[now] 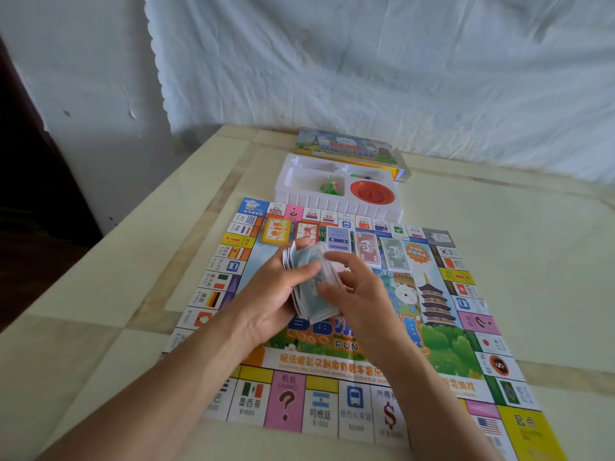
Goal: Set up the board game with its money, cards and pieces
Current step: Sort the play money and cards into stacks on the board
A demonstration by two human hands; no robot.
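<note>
Holding a stack of play money [311, 294] above the middle of the game board [442, 344], the left hand [273, 294] cups it from below, fingers curled round its edge and thumb lying across the top note. The right hand [362, 297] meets the same stack from the other side, thumb pressed on the top note and fingers bent over the far edge, pinching it. The board lies flat on the pale bench [100, 294]. Along its far inner edge sit five piles side by side: yellow cards [277, 231], red-and-white cards [307, 231], blue notes [338, 239], pink 10 notes [367, 249] and green 50 notes [395, 254]. Just beyond the board stands a white plastic tray [299, 194], with green pieces [329, 187] in its left compartment and a red disc [372, 194] in its right one. The game box [346, 146] lies behind the tray.
</note>
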